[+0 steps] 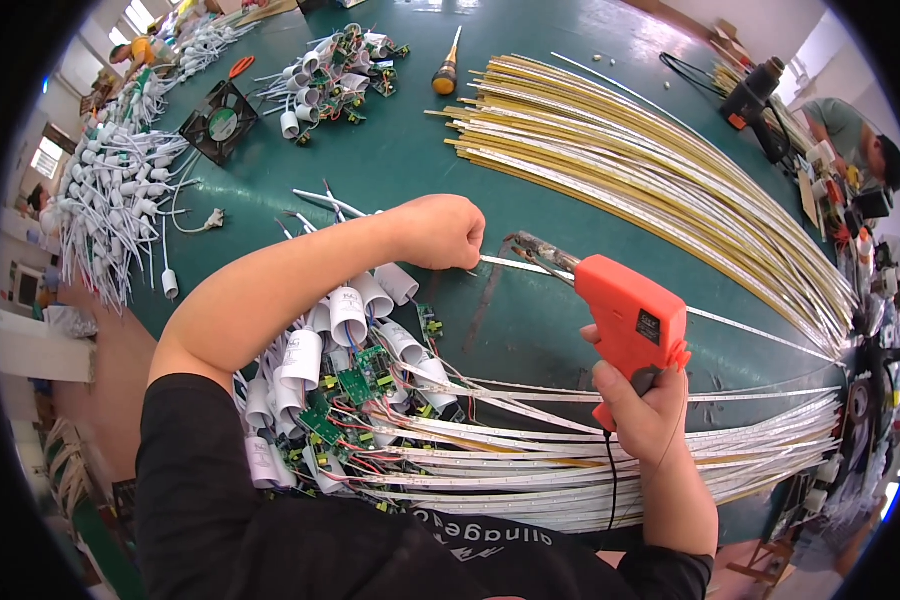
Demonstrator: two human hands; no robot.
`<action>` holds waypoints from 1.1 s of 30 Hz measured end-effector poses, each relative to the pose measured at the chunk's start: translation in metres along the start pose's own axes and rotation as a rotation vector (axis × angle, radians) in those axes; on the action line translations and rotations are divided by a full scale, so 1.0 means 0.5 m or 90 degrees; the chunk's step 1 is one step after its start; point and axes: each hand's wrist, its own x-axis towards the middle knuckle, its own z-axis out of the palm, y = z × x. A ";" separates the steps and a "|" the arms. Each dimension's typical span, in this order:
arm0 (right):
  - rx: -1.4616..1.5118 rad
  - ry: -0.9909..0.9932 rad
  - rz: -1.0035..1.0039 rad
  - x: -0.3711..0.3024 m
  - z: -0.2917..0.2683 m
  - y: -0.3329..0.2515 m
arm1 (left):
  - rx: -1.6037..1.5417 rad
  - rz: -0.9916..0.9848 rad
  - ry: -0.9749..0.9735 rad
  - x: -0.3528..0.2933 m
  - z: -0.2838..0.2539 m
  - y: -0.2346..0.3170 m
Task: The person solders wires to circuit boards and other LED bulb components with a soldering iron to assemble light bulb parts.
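Observation:
My right hand (653, 412) is wrapped round the handle of a red soldering gun (622, 305) with a black cord. The gun's metal tip points left, just above a thin white LED strip (740, 326); whether they touch I cannot tell. My left hand (448, 232) is closed in a pinch at the left end of that strip, its fingertips mostly hidden. Below my left forearm lies a heap of white plastic lamp housings (302, 358) with green circuit boards (355, 383). Red and white wires run from the boards to a bundle of white LED strips (550, 472) near my body.
Yellow and white LED strips (630, 155) lie fanned across the green table (390, 165). Farther off are a screwdriver (446, 76), a black fan (218, 122), loose circuit boards (342, 72) and piled white corded parts (120, 185). A person (850, 135) sits at right, another (142, 52) far left.

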 end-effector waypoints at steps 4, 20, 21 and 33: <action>-0.004 0.007 0.032 -0.002 0.004 -0.010 | 0.001 -0.008 -0.005 -0.005 -0.006 0.006; -0.010 0.002 0.006 0.000 -0.010 -0.002 | -0.082 0.275 -0.113 -0.022 -0.032 -0.047; -0.010 0.000 0.007 0.000 -0.008 -0.004 | -0.094 0.273 -0.109 -0.024 -0.032 -0.047; -0.003 0.011 0.047 0.004 0.003 -0.008 | -0.065 0.109 0.041 -0.013 0.002 -0.029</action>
